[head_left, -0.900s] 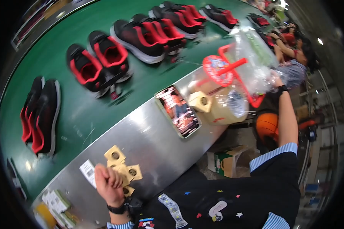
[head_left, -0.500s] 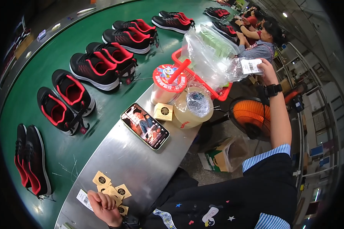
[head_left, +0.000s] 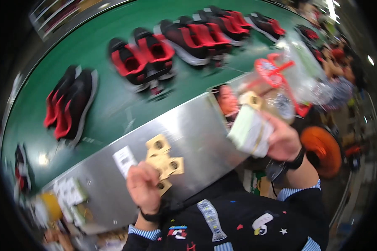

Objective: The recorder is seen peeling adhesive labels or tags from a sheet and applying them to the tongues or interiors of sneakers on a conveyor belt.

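My left hand (head_left: pixel 144 188) is over the metal table strip with its fingers curled. Beside its fingertips is a white tag (head_left: pixel 124 160); whether the fingers pinch it is unclear. Several small tan square cards with black round prints (head_left: pixel 158 144) lie partly behind this hand. In my right hand (head_left: pixel 284 140) is a thick stack of white and pale green tags (head_left: pixel 251 130), with a rubber band around it. The stack is in front of a phone (head_left: pixel 227 100), hiding part of its screen. The picture is smeared by motion.
Black and red shoes (head_left: pixel 148 54) stand in pairs along the green table (head_left: pixel 100 106). At the right are a lidded cup (head_left: pixel 269 72), a tape roll (head_left: pixel 282 104), plastic bags (head_left: pixel 299 69) in a red basket, and an orange fan (head_left: pixel 321 151). More tags (head_left: pixel 69 192) lie at lower left.
My right hand has come from beside the basket to above the metal strip, bringing the tag stack. The view has swung left; my left hand remains by the tan cards.
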A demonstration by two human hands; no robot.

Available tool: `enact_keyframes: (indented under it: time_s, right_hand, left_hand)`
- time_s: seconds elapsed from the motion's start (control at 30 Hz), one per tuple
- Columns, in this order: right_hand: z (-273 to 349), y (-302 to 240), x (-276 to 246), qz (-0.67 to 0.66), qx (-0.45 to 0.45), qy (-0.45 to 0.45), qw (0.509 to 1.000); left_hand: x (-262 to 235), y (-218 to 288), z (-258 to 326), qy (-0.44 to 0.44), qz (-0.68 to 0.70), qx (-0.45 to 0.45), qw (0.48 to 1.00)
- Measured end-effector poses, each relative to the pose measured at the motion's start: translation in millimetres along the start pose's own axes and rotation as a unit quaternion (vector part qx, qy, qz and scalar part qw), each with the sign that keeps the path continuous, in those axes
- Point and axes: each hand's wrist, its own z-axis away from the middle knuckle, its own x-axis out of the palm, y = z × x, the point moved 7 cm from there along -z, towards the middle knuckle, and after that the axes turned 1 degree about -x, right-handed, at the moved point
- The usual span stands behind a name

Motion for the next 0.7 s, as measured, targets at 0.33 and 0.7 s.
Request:
enact_keyframes:
  time_s: [0.33,0.7]
  right_hand:
    - [-69,217,131,0.198,0.189,-0.193,0.942]
    - [-108,250,189,0.351,0.047,-0.326,0.876]
  left_hand:
    - [-73,59,37,0.251,-0.038,0.154,0.955]
    - [-185,101,27,0.265,-0.383,0.013,0.885]
